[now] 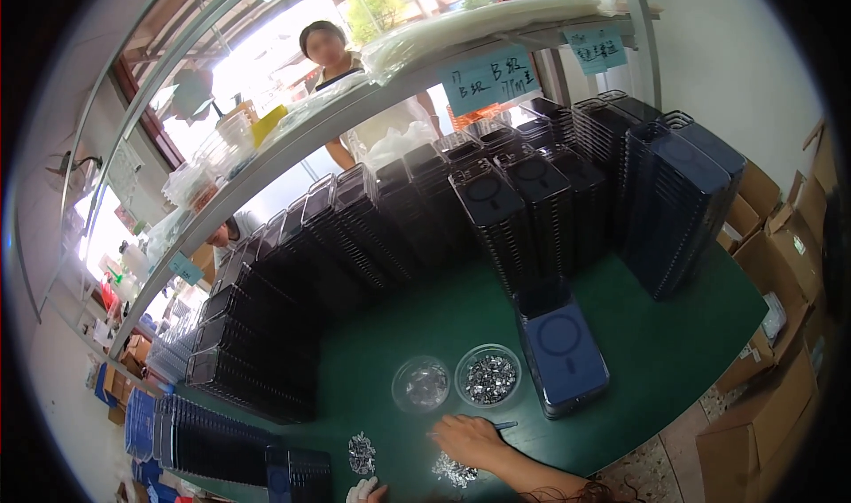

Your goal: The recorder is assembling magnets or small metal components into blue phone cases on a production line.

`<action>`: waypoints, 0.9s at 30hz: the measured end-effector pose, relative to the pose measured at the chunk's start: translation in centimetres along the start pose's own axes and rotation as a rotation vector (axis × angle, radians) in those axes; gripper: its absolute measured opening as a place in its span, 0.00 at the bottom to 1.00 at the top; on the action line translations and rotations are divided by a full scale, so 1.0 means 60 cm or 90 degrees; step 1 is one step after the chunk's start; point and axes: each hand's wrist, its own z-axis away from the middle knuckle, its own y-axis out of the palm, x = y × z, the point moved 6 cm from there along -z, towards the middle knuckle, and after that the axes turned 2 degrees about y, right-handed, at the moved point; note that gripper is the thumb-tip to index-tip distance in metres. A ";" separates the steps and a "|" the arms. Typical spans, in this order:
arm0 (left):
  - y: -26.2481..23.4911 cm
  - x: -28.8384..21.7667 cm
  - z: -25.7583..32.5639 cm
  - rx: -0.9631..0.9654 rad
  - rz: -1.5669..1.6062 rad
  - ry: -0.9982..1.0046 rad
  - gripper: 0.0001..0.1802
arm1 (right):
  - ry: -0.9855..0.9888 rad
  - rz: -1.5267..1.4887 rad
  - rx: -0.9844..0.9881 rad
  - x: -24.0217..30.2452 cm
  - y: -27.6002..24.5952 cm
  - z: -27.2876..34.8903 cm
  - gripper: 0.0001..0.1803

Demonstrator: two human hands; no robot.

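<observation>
Right hand point(470, 441): fingers are curling; whether clamping, I cannot tell.
Left hand point(366, 492): is showing partly; finger state, cannot tell.
Blue tool point(506, 425): is extending left-to-right, visible end pointing right, away from fingertips.
Silver pieces point(455, 475): are lying just below right hand.

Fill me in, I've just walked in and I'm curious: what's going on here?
A person's right hand is at a pile of small shiny silver pieces on the green table; a slim blue tool shows beside it, whether held is unclear. The left hand is near a second silver pile. More silver pieces sit in a transparent round dish, beside a blue rectangular case.
</observation>
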 end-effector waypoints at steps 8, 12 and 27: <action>-0.237 -0.159 -0.116 -0.076 0.179 -0.130 0.27 | 0.006 0.028 -0.021 0.005 -0.013 -0.007 0.10; -0.221 -0.153 -0.100 -0.131 0.180 -0.174 0.23 | 0.035 0.014 0.001 0.001 -0.005 -0.009 0.11; -0.270 -0.182 -0.131 -0.150 0.236 -0.165 0.22 | 0.033 0.127 0.058 0.001 -0.013 -0.009 0.16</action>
